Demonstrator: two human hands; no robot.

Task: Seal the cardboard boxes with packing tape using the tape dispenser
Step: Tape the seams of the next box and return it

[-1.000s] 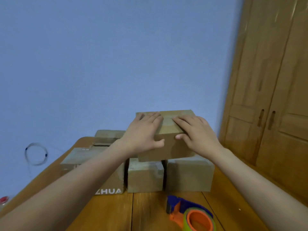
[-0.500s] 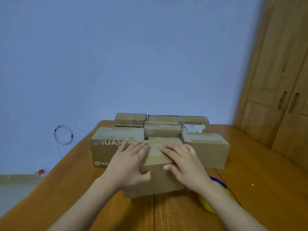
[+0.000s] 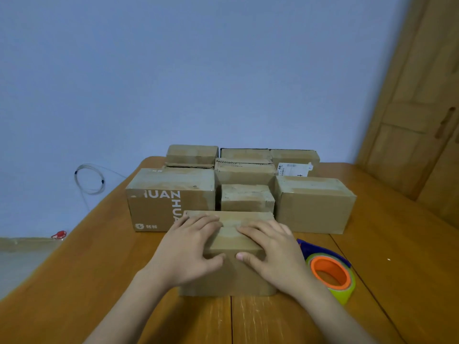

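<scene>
Left hand point(image 3: 188, 252) and right hand point(image 3: 275, 254) flat on small cardboard box point(image 3: 229, 276), fingers spread over taped matte top, thumbs down front face, near front edge of grained wooden table point(image 3: 397, 281). Just right of right hand, tape dispenser point(image 3: 331, 271): orange core, yellow-green roll, blue frame. Behind, printed box point(image 3: 171, 199) reading "HUAN" and "ZHUA".

Dim, even indoor light, soft shadows, no glare, slightly soft focus, wide-angle bending at edges
</scene>
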